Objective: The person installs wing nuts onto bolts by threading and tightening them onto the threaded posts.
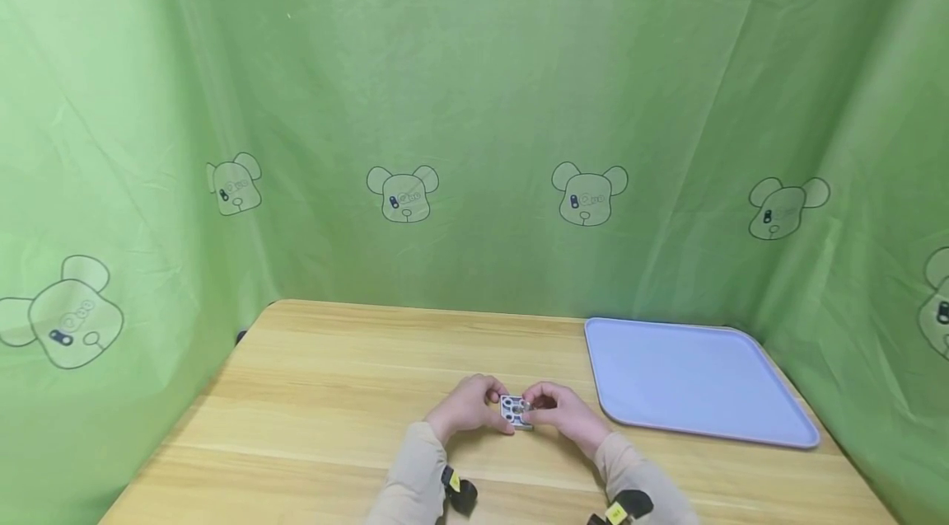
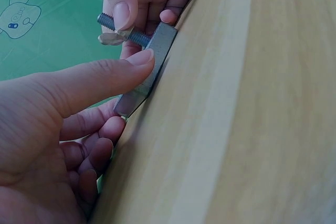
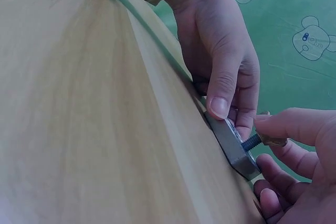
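Observation:
A small square metal block (image 1: 511, 410) with several round holes in its top lies at the front middle of the wooden table. My left hand (image 1: 472, 407) grips its left side, thumb on the near edge and fingers at the far side. Up from the block stands a threaded bolt (image 2: 139, 38), seen side-on in the left wrist view. A wing nut (image 2: 110, 39) sits partway along the bolt's thread. Thumb and index finger of my right hand (image 1: 567, 416) pinch this wing nut, partly hiding it. Other right fingers touch the block's side (image 3: 241, 162) in the right wrist view.
A pale blue-lilac tray (image 1: 689, 377) lies on the table (image 1: 334, 393) to the right of my hands. Green printed cloth (image 1: 489, 245) hangs behind the table and at both sides. Each wrist carries a black camera (image 1: 463, 498) on a strap.

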`<state>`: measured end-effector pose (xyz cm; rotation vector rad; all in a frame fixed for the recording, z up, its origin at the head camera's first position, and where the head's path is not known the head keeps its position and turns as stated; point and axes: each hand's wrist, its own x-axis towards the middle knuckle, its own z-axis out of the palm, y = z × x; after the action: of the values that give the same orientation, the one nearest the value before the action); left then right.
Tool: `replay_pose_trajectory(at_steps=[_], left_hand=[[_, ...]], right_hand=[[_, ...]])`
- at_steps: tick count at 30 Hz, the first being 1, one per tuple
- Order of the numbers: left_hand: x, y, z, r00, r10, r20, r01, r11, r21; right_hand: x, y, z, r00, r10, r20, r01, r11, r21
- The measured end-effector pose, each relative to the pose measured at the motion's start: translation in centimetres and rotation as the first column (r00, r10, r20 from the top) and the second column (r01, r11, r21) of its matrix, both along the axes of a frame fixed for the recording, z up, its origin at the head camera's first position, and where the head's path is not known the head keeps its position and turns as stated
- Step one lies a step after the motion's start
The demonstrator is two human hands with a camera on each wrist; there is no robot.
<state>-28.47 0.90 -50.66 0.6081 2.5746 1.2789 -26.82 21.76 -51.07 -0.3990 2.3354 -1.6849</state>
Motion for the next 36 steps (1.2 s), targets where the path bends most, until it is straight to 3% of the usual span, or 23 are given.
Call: replay_pose_trajectory(at_steps=[18,36], left_hand=[[0.04,0.01,0.03,1.0,0.005,0.006,-0.005,1.0,0.017],[-0.1,-0.05,-0.07,1.0,-0.003,0.009,0.003,1.0,0.022]], right_hand=[[-0.25,0.69,0.18,0.998,-0.026,0.065,0.029,0.998,-0.047],[-0.16,0.71,0.11,0.996,0.085,0.001,-0.084,0.995,-0.047]])
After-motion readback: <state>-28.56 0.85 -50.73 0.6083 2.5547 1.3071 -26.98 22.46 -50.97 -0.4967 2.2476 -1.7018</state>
